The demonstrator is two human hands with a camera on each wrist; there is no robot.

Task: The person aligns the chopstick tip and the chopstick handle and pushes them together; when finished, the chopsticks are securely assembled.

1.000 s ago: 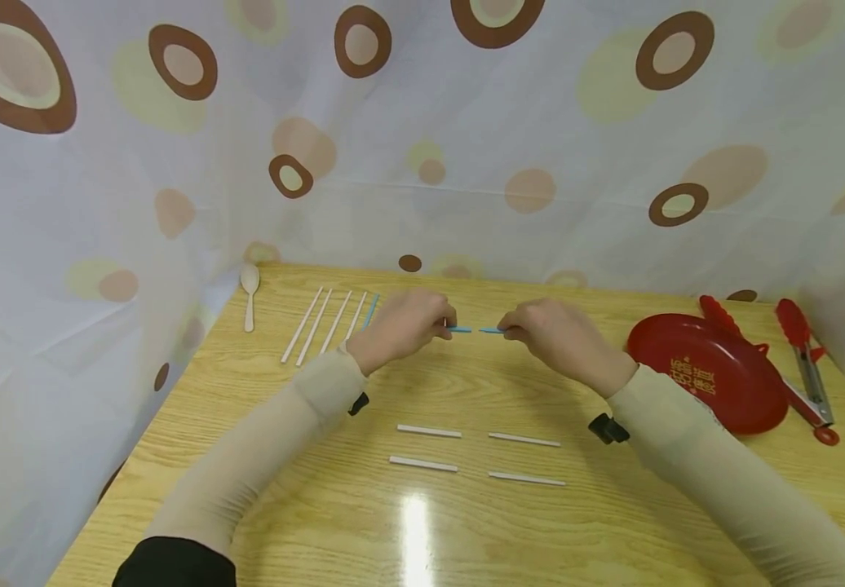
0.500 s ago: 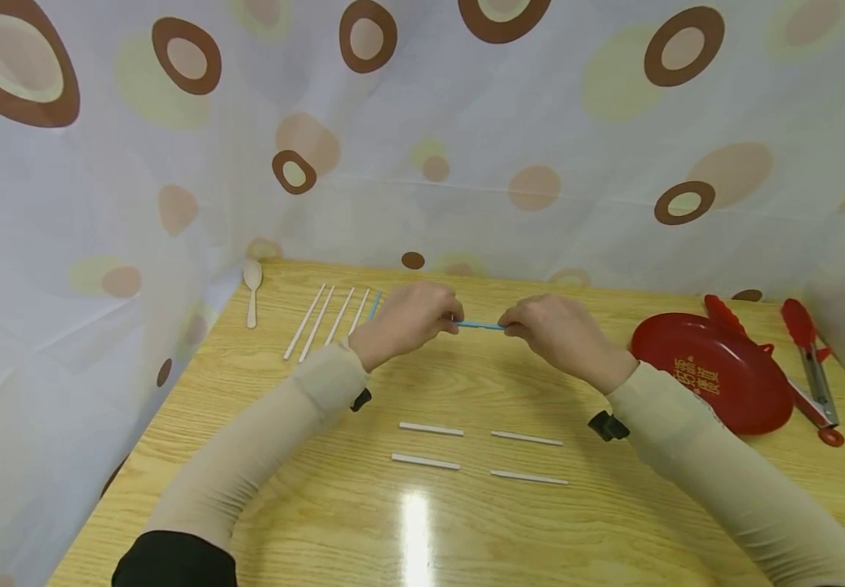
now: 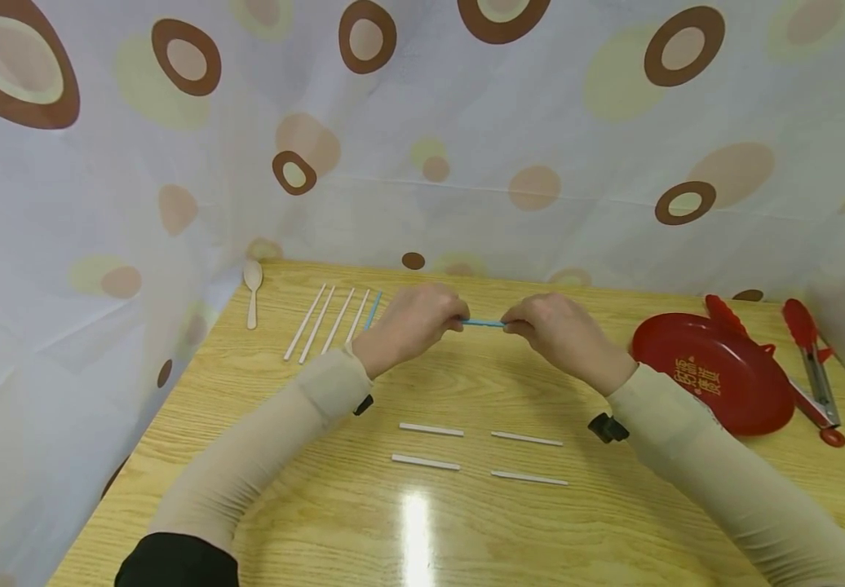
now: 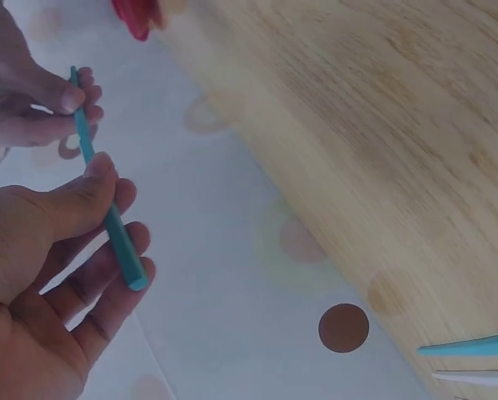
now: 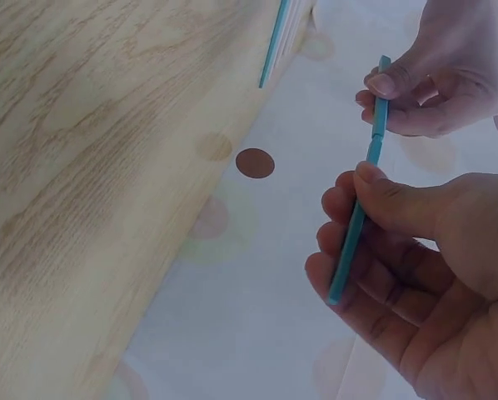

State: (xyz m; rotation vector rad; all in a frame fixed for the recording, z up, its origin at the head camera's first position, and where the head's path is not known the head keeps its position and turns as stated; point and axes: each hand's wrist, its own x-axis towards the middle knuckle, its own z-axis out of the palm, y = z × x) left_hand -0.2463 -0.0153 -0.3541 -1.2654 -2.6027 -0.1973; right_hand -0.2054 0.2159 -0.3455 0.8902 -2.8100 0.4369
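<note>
Out over the far part of the table, my left hand (image 3: 422, 314) and right hand (image 3: 550, 330) pinch opposite ends of one blue chopstick (image 3: 483, 323). Its two halves meet end to end, and a notch marks the joint in the right wrist view, between the two hands. Thumb and fingertips of the left hand (image 4: 32, 250) hold the thicker half. The right hand (image 5: 432, 267) grips the other half, its tip against the fingers. Beside the left forearm lies another blue chopstick (image 3: 373, 310), next to several long white chopsticks (image 3: 312, 324).
Several short white chopstick halves (image 3: 431, 430) lie on the wooden table (image 3: 305, 505) nearer me. At far left is a pale spoon (image 3: 252, 292). A red plate (image 3: 716, 375) and red-tipped tongs (image 3: 811, 359) are at right. Patterned cloth (image 3: 466, 130) hangs behind.
A second ago a gap separated the two blue halves. They have come together in one line, and the left hand has shifted slightly right and up toward the right hand.
</note>
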